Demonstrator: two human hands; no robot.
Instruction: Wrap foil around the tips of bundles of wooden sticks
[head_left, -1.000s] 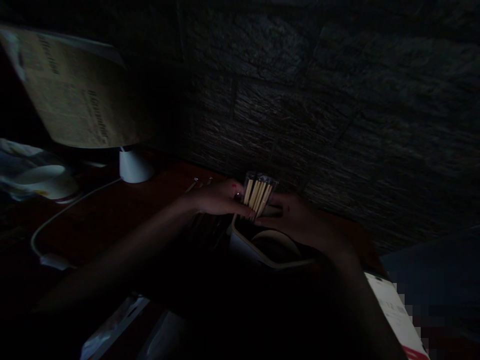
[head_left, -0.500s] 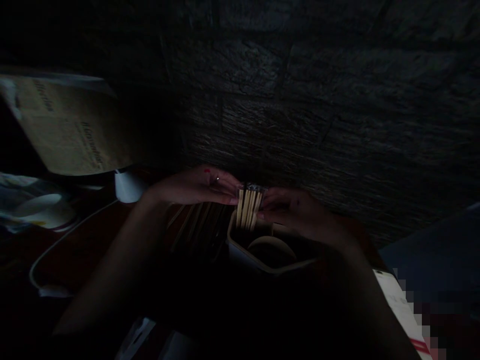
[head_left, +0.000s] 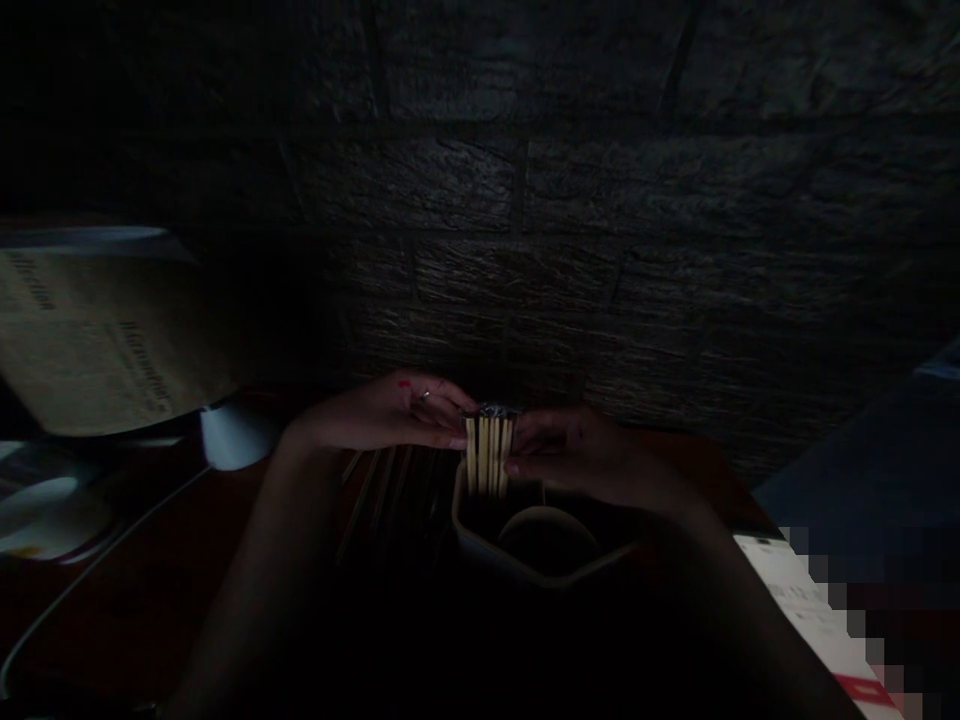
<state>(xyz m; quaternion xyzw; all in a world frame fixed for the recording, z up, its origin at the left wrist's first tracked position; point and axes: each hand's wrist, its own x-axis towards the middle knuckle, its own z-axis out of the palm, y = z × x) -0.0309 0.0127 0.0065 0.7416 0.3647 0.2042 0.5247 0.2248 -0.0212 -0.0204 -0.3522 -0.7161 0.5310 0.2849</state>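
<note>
A bundle of pale wooden sticks point(head_left: 490, 458), with clear plastic about its top, stands upright between my two hands. My left hand point(head_left: 394, 410), wearing a ring, pinches the upper left side of the bundle with its fingertips. From the right, my right hand point(head_left: 585, 450) grips the other side, thumb in front. Just below is an open box point(head_left: 459, 535) with pale rims; the lower ends of the sticks reach over its back part. Inside the box a round-rimmed thing point(head_left: 551, 512) shows, its inside too dark to make out. Several thin sticks point(head_left: 375, 490) lie left of the box.
A lamp with a printed shade point(head_left: 97, 330) and pale base point(head_left: 232, 437) stands at left, a white cable point(head_left: 112, 540) near it. A pale bowl-like thing point(head_left: 45, 520) is at far left. The brick wall point(head_left: 465, 180) rises behind. White printed paper point(head_left: 795, 600) lies at right.
The view has shifted, so the hands, box and lamp appear lower in the picture. Both hands keep hold of the sticks, which now look more upright.
</note>
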